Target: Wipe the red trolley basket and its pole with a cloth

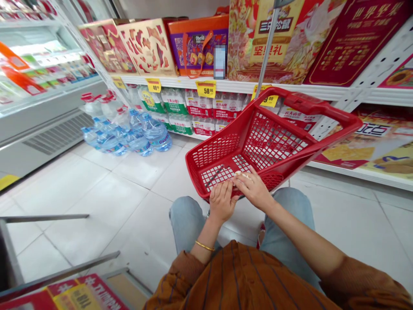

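Note:
A red plastic shopping cart (222, 142) with a perforated basket stands tilted before my knees. Its near rim is under my left hand (222, 199), whose fingers bend over the edge. Close against it, my right hand (253, 188) reaches across the same rim with its fingers bent. A small whitish thing (243, 175) shows along the right fingers; its kind is too small to make out. The fingertips of both hands are partly hidden. Inside the basket, a thin dark rod (214, 175) is visible through or against the bottom grid.
Shelves ahead hold gift boxes (200, 47) above and packs of bottled water (200, 105) below. Large water bottles (156, 133) stand on the tiled floor by a refrigerated case (45, 125). A metal-framed stand (64, 273) is at lower left. A metal pole (267, 51) rises behind the cart.

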Motion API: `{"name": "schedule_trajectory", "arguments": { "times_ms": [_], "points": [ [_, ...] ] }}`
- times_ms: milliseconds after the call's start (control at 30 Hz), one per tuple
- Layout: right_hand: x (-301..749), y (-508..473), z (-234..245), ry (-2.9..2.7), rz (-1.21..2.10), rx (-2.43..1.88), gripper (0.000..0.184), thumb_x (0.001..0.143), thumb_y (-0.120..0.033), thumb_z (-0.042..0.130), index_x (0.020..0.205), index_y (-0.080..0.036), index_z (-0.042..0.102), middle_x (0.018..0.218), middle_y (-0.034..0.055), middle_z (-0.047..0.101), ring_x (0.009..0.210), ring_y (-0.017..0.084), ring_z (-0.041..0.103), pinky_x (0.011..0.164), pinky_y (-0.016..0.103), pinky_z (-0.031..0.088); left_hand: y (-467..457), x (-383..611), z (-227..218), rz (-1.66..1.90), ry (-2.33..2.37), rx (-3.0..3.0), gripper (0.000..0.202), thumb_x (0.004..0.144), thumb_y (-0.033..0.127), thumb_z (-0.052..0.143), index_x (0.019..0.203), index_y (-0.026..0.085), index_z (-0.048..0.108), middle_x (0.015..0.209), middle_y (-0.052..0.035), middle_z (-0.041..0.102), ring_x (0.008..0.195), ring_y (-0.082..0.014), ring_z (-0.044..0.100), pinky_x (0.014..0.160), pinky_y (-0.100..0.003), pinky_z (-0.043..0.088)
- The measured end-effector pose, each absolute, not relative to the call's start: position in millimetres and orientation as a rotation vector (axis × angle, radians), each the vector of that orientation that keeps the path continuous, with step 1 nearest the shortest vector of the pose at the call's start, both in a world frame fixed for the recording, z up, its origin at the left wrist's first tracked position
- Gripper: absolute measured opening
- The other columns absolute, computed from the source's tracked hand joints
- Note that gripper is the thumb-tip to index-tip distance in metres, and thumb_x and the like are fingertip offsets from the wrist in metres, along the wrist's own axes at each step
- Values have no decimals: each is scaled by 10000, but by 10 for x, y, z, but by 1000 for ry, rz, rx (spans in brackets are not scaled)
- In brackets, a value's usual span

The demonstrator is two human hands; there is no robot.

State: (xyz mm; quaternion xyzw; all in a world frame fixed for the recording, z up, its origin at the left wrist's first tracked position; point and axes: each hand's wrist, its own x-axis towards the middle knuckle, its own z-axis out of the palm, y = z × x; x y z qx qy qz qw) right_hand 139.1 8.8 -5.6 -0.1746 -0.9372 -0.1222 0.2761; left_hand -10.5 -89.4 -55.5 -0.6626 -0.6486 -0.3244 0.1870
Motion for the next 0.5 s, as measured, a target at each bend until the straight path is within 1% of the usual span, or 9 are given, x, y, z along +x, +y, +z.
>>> {"name": "schedule_trajectory", "arguments": {
  "times_ms": [67, 233, 367, 500],
  "points": [
    [1337, 72, -77, -2519, -326, -477, 277, 939, -191, 465, 1175, -225, 607, 1099, 61, 677, 1050, 201, 542, 1110, 513, 300, -898, -115, -550, -900, -1812, -1871, 535, 986, 452, 264, 1359, 142, 491, 1214, -106, 652, 1129, -236, 553, 1059, -368, 287],
    [1378, 170, -90, -2487, -404, -471, 229, 933, -199, 504, 1118, -256, 627, 1017, 12, 704, 945, 170, 564, 1132, 543, 209, -897, -159, -527, -868, -1785, -1879, 524, 990, 436, 251, 1350, 151, 503, 1177, -98, 667, 1104, -223, 564, 1058, -349, 290],
    [1492, 270, -60, -2447, -440, -480, 218, 914, -176, 539, 1097, -246, 635, 1005, 17, 707, 943, 165, 567, 1132, 544, 201, -899, -195, -517, -856, -1775, -1878, 522, 993, 429, 249, 1316, 140, 538, 1159, -105, 671, 1092, -220, 566, 1060, -347, 288],
    [1609, 361, -25, -2413, -503, -496, 176, 905, -198, 568, 1057, -239, 646, 973, 15, 708, 948, 171, 563, 1135, 543, 194, -915, -231, -511, -840, -1787, -1883, 498, 995, 403, 262, 1285, 137, 568, 1159, -105, 671, 1094, -216, 566, 1058, -342, 287]
  ]
}}
